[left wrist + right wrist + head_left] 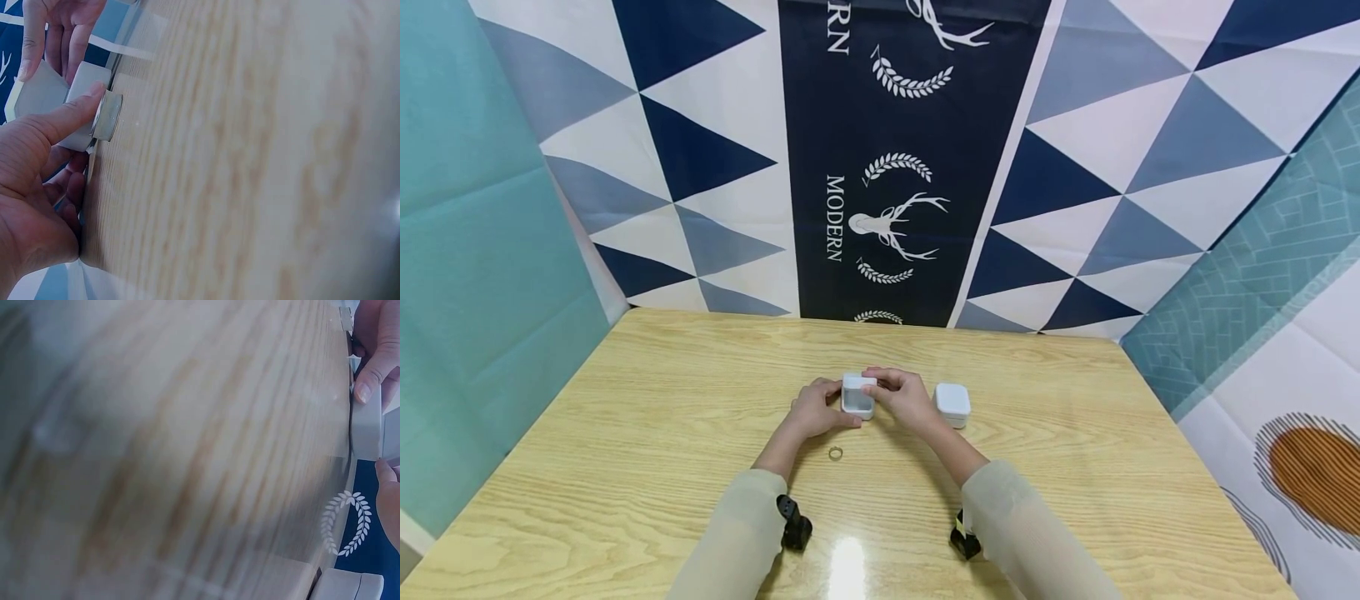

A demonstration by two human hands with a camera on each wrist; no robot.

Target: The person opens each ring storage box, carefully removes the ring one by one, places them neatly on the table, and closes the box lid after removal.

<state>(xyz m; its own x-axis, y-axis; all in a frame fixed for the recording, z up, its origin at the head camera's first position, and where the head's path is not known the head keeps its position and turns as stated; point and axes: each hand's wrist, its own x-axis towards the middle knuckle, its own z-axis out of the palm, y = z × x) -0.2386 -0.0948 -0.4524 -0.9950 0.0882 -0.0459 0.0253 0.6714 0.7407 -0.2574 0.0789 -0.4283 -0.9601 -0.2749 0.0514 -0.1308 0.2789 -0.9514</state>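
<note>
A small white ring box (pixel 854 402), its lid raised, stands on the wooden table between both hands. My left hand (pixel 815 410) grips the box's base, the thumb across its front and the fingers around the left side. With thumb and fingers, my right hand (pixel 907 400) pinches the raised lid (pixel 39 94) from the right. In front of the box a thin metal ring (pixel 836 453) lies on the table; close up in the left wrist view it looks like a pale gold band (pixel 110 116). The box's inside is partly hidden by the right thumb.
A second white box (pixel 952 402), closed, stands just right of the right hand. The wooden table (pixel 700 375) ends at a patterned cloth backdrop (pixel 730 217). Beside the left hand's outer edge, a tiny curved thing (pixel 793 403) is too small to identify.
</note>
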